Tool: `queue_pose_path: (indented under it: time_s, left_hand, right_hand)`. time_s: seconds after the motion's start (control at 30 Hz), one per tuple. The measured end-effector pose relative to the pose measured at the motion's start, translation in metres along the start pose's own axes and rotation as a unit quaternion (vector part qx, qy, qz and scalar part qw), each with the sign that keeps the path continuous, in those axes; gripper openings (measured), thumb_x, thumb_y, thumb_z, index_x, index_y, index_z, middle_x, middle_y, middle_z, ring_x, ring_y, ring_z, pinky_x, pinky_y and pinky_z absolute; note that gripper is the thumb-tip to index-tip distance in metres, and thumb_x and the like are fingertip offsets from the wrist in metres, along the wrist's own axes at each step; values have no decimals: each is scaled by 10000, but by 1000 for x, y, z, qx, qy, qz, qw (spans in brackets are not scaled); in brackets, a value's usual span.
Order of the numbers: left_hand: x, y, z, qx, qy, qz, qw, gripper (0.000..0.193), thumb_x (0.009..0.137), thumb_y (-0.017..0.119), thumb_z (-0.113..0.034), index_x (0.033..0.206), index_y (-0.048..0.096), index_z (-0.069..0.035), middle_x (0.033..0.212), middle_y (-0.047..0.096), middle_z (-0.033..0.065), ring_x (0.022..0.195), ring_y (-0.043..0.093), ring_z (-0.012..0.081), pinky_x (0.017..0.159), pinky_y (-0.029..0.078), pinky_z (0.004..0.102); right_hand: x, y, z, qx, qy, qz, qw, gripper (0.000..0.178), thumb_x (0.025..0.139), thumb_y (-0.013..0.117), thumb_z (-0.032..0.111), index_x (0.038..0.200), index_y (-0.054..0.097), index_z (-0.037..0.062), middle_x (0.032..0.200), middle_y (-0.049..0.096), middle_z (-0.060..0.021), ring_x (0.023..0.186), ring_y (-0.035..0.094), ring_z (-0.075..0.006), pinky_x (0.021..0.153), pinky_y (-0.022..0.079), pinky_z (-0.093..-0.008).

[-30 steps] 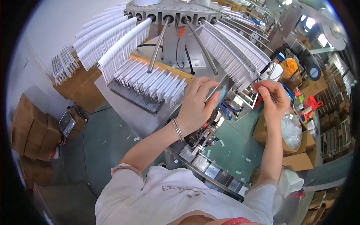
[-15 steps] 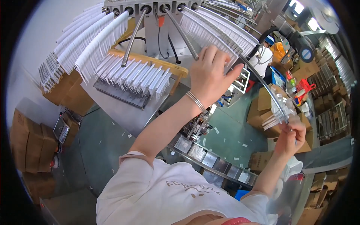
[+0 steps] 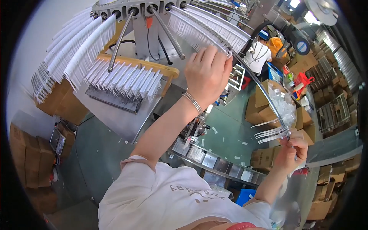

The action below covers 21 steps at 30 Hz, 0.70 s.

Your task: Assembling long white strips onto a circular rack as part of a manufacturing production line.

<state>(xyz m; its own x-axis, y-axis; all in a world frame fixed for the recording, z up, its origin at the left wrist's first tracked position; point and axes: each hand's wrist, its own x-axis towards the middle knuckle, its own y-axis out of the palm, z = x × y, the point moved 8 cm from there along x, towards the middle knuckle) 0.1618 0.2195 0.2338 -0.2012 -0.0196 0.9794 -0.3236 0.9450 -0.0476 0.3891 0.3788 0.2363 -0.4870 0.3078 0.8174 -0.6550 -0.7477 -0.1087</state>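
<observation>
My left hand, a metal bangle at its wrist, is closed at the near end of a rack rod packed with hanging white strips. Its fingertips are turned away, so what they hold is hidden. Out to the right, my right hand grips the lower end of a long thin metal rod. Several slim white pieces hang on that rod just above my fingers, pointing left. The rod's upper end meets the rack rod beside my left hand.
Two bare rack rods project towards me, left of my left hand. Below them, white strips stand in rows by a yellow frame. A segmented conveyor curves below my arms. Cartons and a co-worker are at right.
The view has shifted, moving the rack leftward in the picture. My left thumb, spread before, has closed against the fingers. The white pieces by my right hand now show more plainly.
</observation>
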Motion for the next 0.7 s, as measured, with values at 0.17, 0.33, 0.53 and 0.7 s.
queue_pose_path:
  time_s: [0.17,0.33,0.53,0.7]
  left_hand:
    - [-17,-4,-49,-191,44,75,978,227,708,749,-213,727,552,-103,701,490,30,606,503,209,529,386,322]
    - [-76,-12,-46,-374,-146,280,872,305,681,799,-259,729,563,-71,658,510,41,560,504,185,491,379,289]
    - [-95,-42,-51,-471,-212,346,783,750,709,760,-382,1276,413,-34,1152,475,144,1096,464,299,950,371,378]
    - [-101,-127,-3,-363,-233,290,855,456,766,687,-139,1188,544,-43,1050,527,100,972,526,238,846,435,335]
  right_hand:
    - [-20,-28,-25,59,103,-125,985,249,865,624,248,851,542,13,760,523,-91,659,482,-179,595,403,-271]
    - [-41,-30,-60,229,189,-154,943,233,899,572,223,845,499,8,743,501,-89,638,470,-166,575,397,-283]
    - [-67,91,-87,334,297,57,893,282,763,733,214,831,539,20,668,571,-102,548,536,-189,576,438,-288]
    - [-88,217,-69,383,391,115,829,302,731,740,79,949,537,29,769,619,-80,623,592,-132,507,455,-220]
